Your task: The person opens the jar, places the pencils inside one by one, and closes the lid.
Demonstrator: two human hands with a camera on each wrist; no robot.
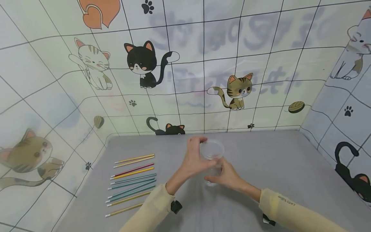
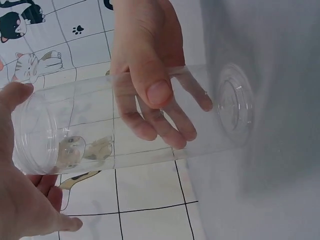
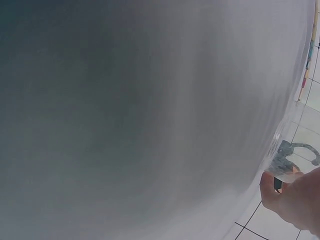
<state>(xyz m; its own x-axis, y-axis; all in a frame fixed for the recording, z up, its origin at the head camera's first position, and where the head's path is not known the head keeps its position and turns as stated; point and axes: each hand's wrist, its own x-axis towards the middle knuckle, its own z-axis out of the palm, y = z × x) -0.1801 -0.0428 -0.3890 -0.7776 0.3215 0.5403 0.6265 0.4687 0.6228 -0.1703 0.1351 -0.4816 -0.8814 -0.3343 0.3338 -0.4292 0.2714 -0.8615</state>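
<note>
A tall clear plastic jar [image 1: 213, 149] stands near the middle of the grey table, its round top facing up. My left hand [image 1: 195, 161] holds the jar around its top end, thumb on one side and fingers on the other. Lower down, my right hand [image 1: 227, 175] grips the jar's body from the right. In the left wrist view, the see-through wall shows the right hand [image 2: 150, 55] wrapped around the jar, with its ringed base close over the grey surface. Only part of the right hand [image 3: 297, 200] appears at the edge of the right wrist view.
Several pencils [image 1: 131, 183] in yellow, red, teal and gold lie side by side on the left of the grey table [image 1: 275, 167]. A white grid cloth [image 1: 188, 80] with printed cats rises behind the table and along both sides.
</note>
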